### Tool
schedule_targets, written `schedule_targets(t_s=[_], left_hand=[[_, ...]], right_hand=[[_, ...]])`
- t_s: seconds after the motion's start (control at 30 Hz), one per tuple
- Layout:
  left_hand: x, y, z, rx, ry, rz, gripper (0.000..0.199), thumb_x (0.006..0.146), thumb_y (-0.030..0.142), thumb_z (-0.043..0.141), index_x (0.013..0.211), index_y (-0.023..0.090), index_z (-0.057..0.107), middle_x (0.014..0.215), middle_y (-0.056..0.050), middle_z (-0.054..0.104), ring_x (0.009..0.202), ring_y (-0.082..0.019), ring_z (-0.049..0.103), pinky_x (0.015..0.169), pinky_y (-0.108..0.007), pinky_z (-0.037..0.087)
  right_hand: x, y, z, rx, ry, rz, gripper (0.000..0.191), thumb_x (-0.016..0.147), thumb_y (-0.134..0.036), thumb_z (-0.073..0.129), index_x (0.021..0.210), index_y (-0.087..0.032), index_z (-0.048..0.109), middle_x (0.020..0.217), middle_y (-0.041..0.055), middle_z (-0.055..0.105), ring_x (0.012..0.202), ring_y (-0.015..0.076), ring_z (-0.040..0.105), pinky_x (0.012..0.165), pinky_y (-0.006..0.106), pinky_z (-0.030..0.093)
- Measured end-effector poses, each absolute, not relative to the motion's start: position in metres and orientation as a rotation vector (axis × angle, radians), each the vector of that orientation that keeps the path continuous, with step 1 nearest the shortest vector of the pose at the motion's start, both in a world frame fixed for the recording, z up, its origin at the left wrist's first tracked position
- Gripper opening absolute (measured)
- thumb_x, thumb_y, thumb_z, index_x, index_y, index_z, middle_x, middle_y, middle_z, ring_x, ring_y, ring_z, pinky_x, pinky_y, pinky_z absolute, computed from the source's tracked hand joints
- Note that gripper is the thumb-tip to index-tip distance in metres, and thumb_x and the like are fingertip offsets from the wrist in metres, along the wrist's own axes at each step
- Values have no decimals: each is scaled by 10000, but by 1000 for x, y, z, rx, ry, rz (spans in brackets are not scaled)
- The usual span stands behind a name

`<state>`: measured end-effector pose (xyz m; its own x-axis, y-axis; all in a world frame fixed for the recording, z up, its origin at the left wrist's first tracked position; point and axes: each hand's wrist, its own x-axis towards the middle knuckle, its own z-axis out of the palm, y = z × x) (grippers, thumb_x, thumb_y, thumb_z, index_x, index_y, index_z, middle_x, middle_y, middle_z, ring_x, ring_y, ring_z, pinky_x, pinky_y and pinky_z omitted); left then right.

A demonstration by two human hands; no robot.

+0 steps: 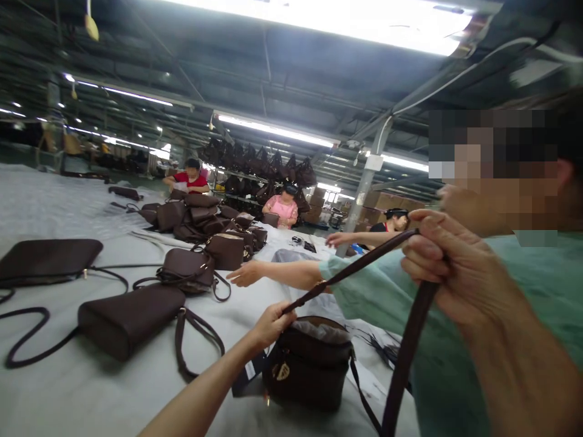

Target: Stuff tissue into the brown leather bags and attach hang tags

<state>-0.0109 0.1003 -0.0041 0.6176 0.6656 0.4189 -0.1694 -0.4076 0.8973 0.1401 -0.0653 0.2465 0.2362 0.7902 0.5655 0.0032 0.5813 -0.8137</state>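
Observation:
A dark brown handbag [310, 373] stands upright on the white-covered table, its top open with pale stuffing showing inside. A gold-coloured charm hangs on its front, and a dark tag [248, 376] lies by its left side. My left hand [273, 325] is closed on the lower part of the bag's strap [350, 267], just above the bag's upper left corner. Higher up at the right, my right hand [444, 261] pinches the same strap, which runs taut between both hands. From my right hand the strap drops down toward the bottom edge.
Several brown bags lie on the table [113, 394], among them a long one [132, 318] nearby and a heap [195, 215] farther back. Close at my right, a co-worker in green [387, 297] stretches an arm over the table. Other people work beyond.

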Motion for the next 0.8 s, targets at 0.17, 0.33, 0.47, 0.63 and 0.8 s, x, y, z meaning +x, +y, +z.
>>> schedule_targets(t_s=[0.17, 0.33, 0.47, 0.63, 0.8], left_hand=[[-40, 87, -12, 1758, 442, 940, 371, 785, 512, 571, 678, 179, 449, 615, 52, 365, 583, -102, 328, 538, -231, 255], [-60, 55, 32, 1836, 302, 832, 180, 681, 230, 685, 796, 149, 572, 724, 33, 468, 695, -113, 404, 615, -221, 301], [-56, 24, 69, 1683, 109, 759, 303, 740, 228, 648, 1032, 158, 602, 768, 19, 521, 678, -107, 447, 596, -210, 343], [-49, 20, 71, 1502, 140, 919, 282, 840, 414, 615, 806, 134, 601, 551, 56, 436, 469, -58, 350, 445, -184, 253], [-52, 35, 58, 810, 165, 1048, 339, 877, 471, 594, 807, 142, 554, 670, -22, 608, 489, -96, 526, 457, -199, 409]], right_hand=[[114, -80, 232, -756, -1257, 704, 219, 721, -349, 777, 867, -226, 671, 463, -88, 374, 366, 27, 200, 332, 159, 139], [107, -93, 237, -739, -1310, 616, 179, 761, -358, 747, 879, -240, 680, 469, -76, 405, 356, 36, 239, 324, 170, 147], [101, -100, 243, -832, -1391, 510, 192, 771, -382, 723, 886, -237, 673, 514, -46, 517, 358, 50, 264, 327, 193, 136], [108, -124, 230, -1093, -1474, 360, 408, 812, -473, 657, 1125, -215, 613, 682, 22, 675, 384, 69, 388, 342, 200, 226], [115, -128, 141, -1602, -1744, 470, 504, 863, -490, 513, 1252, -172, 548, 699, 39, 689, 509, 150, 578, 441, 244, 410]])
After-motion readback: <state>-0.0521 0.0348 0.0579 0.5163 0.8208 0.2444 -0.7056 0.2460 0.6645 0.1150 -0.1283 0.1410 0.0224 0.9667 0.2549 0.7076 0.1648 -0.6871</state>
